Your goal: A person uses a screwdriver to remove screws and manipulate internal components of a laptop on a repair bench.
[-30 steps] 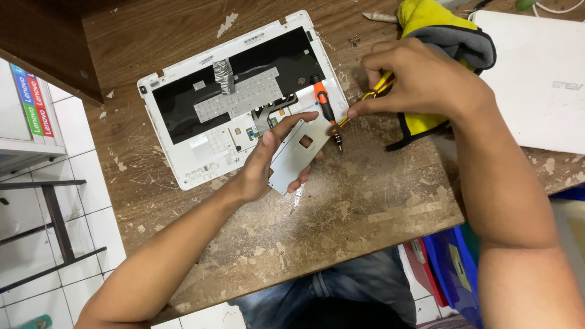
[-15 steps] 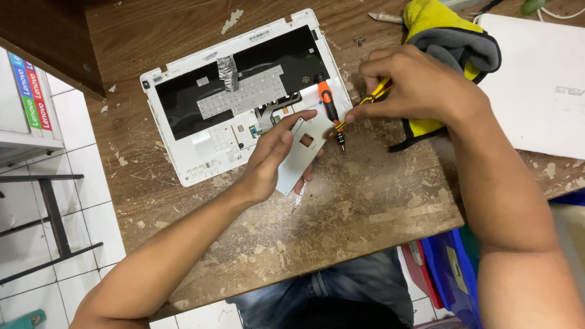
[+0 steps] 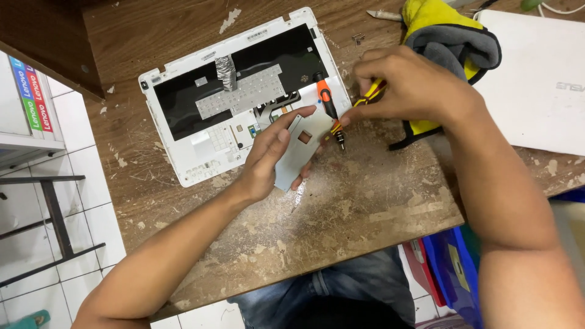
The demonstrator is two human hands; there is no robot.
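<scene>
Flat boxes with red, green and blue spines [image 3: 33, 97] stand on a shelf at the far left. On the worn brown wooden counter [image 3: 365, 207] lies a white laptop shell [image 3: 201, 152]. The left hand [image 3: 271, 155] grips a flat grey metal plate [image 3: 298, 152]. The right hand [image 3: 408, 85] pinches thin yellow tweezers [image 3: 356, 106] beside an orange and black screwdriver [image 3: 329, 109].

The laptop case [image 3: 183, 152] lies on the table [image 3: 378, 201], left of the cloth [image 3: 451, 36]; the screwdriver [image 3: 328, 106] is between them.
</scene>
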